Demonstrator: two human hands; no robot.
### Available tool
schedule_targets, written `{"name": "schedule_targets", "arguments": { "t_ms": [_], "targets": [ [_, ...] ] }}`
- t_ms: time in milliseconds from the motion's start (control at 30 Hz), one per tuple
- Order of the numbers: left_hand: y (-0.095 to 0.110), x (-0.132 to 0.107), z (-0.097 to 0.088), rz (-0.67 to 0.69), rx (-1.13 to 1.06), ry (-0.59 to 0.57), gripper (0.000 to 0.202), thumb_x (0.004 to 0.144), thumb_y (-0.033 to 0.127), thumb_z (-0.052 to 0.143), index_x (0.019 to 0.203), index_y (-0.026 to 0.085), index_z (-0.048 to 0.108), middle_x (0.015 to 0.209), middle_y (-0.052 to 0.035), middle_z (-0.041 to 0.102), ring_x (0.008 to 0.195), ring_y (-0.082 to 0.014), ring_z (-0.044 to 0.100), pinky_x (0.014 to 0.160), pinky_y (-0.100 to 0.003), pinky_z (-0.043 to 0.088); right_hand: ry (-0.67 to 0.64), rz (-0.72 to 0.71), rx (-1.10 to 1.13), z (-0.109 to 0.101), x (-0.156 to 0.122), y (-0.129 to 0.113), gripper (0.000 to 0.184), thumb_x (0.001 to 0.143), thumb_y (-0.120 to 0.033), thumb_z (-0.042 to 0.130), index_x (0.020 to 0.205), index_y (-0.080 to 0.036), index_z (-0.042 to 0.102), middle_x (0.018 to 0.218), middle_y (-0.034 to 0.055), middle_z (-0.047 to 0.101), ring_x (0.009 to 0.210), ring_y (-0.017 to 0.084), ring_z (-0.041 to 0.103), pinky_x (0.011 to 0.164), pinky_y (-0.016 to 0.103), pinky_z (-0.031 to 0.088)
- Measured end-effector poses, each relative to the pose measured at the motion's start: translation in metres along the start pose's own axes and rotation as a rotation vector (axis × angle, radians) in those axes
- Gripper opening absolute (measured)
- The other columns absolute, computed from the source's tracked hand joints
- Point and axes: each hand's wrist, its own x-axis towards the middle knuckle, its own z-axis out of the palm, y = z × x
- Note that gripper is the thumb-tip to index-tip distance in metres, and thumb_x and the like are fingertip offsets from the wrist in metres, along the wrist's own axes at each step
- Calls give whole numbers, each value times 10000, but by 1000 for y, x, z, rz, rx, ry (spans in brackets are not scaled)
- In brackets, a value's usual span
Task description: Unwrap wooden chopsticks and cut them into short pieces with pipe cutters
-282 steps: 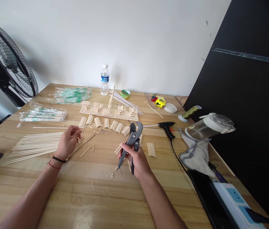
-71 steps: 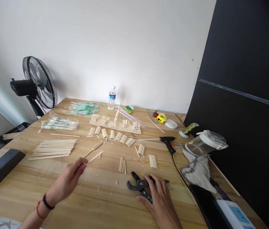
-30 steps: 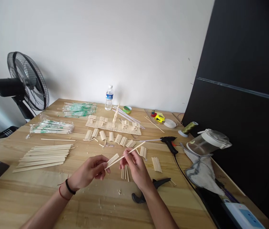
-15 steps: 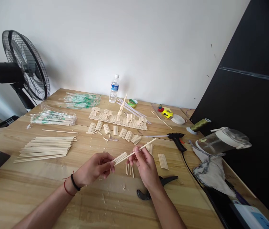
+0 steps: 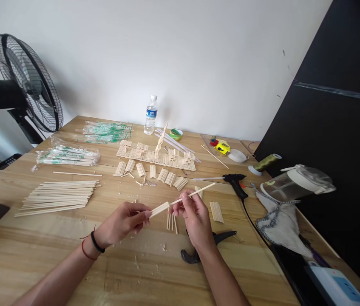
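Short sticks (image 5: 160,209) are clamped in the left hand (image 5: 134,219) at frame centre; the right hand (image 5: 193,210) pinches a longer stick (image 5: 203,188), tip at their ends, contact unclear. Tabletop (image 5: 154,284) extends to the lower frame edge; a cutter (image 5: 226,236) bounds the right wrist.

Head view: from the person's head, forward and down
Facing: brown wood-grain table (image 5: 148,291), plain white wall (image 5: 199,59) behind
Nearness: close over tabletop
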Motion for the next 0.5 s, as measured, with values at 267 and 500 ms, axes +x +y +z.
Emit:
{"name": "schedule_targets", "arguments": {
  "t_ms": [267, 500],
  "targets": [
    [8, -5, 2, 0, 42, -17, 497, 929, 629, 577, 939, 141, 667, 591, 39, 508, 533, -108, 444, 500, -226, 326, -22, -25, -2, 0, -2, 4, 313, 961, -530, 653, 879, -237, 579, 683, -31, 628, 557, 144, 579, 597, 329, 575],
    [4, -5, 4, 49, 63, 11, 438, 966, 580, 554, 885, 155, 622, 566, 41, 519, 500, -102, 448, 494, -224, 324, -94, 0, -16, -3, -5, 0, 293, 950, -489, 682, 859, -217, 623, 656, -25, 611, 564, 147, 576, 614, 339, 566]
  ]
}}
